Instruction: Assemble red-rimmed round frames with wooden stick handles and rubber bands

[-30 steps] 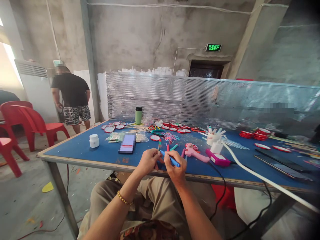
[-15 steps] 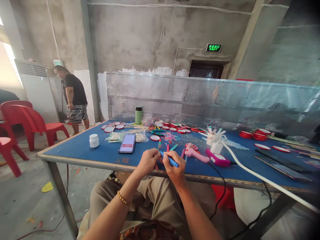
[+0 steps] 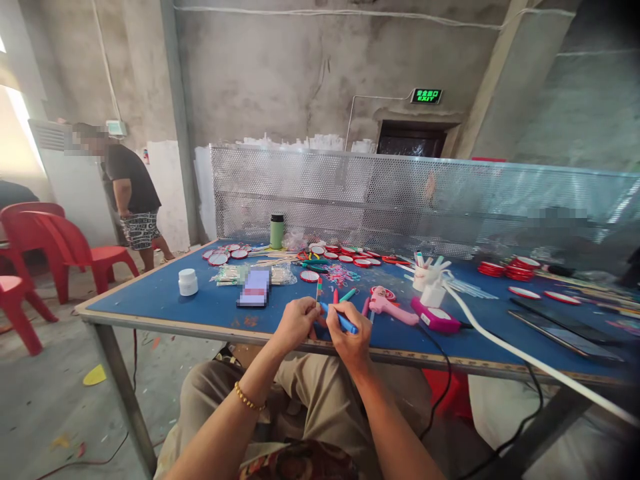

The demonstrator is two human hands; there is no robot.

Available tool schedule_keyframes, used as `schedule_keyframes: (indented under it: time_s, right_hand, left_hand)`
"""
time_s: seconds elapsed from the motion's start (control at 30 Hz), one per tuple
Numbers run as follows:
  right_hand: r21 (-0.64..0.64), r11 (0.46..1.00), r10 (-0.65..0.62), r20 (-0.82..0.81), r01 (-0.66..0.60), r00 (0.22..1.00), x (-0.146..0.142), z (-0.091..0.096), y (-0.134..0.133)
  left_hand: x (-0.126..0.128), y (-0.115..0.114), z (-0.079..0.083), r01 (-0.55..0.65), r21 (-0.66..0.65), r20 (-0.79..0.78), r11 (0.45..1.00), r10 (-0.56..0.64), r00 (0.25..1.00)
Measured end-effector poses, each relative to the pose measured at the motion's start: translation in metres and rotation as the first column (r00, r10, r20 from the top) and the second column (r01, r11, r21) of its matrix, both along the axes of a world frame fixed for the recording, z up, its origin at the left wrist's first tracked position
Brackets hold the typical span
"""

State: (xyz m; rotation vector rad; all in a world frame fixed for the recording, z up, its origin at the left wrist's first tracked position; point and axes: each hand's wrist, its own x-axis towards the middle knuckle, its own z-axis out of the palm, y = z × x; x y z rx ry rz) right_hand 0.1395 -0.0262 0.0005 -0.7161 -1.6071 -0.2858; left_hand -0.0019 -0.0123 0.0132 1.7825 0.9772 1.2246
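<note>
My left hand [image 3: 299, 320] is closed around a thin stick [image 3: 319, 288] that stands up from the fingers, with red and green colouring on its upper part. In my right hand [image 3: 351, 335] is a blue marker pen [image 3: 346, 323], its tip end pointing at the stick near my left fingertips. Just past the hands, a red marker [image 3: 335, 295] and a green marker [image 3: 349, 295] lie on the blue tabletop. A pink fan-like tool [image 3: 393, 308] rests right of my right hand. The lower end of the stick is hidden by my fingers.
Across the blue table [image 3: 150, 300] are a white jar [image 3: 188, 282], a phone [image 3: 254, 288], a green bottle [image 3: 277, 231], red-rimmed discs [image 3: 310, 276] and a magenta device [image 3: 436, 316]. A white cable [image 3: 493, 343] crosses the right side. A person [image 3: 134, 193] bends over at the far left.
The person at the far left has moved left and bends lower. My hands stay almost where they were, with the blue marker still at the stick.
</note>
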Motion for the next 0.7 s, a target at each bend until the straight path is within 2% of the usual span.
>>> schedule_keyframes:
  time_s: [0.7]
  right_hand:
    - [0.013, 1.0, -0.01, 0.014, 0.01, 1.0, -0.0005, -0.0002, 0.001]
  left_hand:
    - [-0.0006, 0.0007, -0.0023, -0.006, 0.009, -0.001, 1.0, 0.006, 1.0]
